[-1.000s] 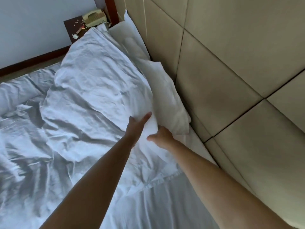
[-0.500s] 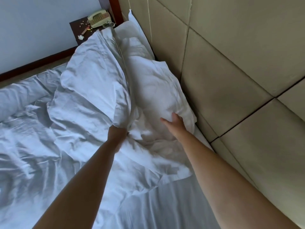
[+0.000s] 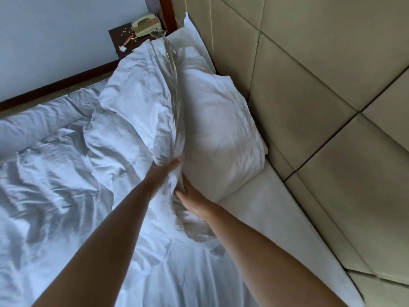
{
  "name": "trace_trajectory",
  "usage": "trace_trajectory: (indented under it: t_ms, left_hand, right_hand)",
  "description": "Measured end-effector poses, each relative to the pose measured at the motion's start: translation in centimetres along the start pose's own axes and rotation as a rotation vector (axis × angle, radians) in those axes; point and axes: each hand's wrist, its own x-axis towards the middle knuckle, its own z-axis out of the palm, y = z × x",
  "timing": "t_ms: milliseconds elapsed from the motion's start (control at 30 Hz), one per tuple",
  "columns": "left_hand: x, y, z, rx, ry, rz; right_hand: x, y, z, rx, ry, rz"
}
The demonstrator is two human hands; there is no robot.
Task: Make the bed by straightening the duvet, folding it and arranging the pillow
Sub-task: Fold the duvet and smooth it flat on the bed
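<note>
A crumpled white duvet (image 3: pixel 124 120) lies over the bed, and its near edge stands up as a ridge beside the white pillow (image 3: pixel 221 138). The pillow rests flat against the padded headboard. My left hand (image 3: pixel 164 171) presses straight fingers against the duvet's raised fold, on its left side. My right hand (image 3: pixel 190 197) lies at the pillow's near corner with its fingers pointing up along the fold; the fingertips are partly hidden in fabric. A second white pillow (image 3: pixel 190 47) sits farther along the headboard.
The beige padded headboard (image 3: pixel 309 96) runs along the right. A dark bedside table (image 3: pixel 119 38) in the far corner carries a telephone (image 3: pixel 146 24) and small scraps. A pale wall (image 3: pixel 55 41) with a dark skirting board borders the bed's far side. White sheet (image 3: pixel 254 218) shows beside the pillow.
The duvet's edge has been drawn left off the pillow, which now lies uncovered. My left hand went from a fist on the duvet to straight fingers. My right hand came off the pillow's top to its near corner.
</note>
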Motion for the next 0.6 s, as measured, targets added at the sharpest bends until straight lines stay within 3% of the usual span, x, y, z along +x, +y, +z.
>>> trace_trajectory:
  t_ms: [100, 300, 600]
  left_hand:
    - [-1.9, 0.6, -1.3, 0.146, 0.101, -0.007]
    - [-6.0, 0.1, -5.1, 0.045, 0.184, 0.112]
    - [-13.4, -2.2, -19.1, 0.042, 0.217, 0.206]
  right_hand:
    - [-0.6, -0.6, 0.3, -0.096, 0.005, 0.046]
    - [-2.7, -3.1, 3.4, -0.119, 0.22, 0.045]
    - [-6.0, -6.3, 16.8, -0.305, 0.21, 0.019]
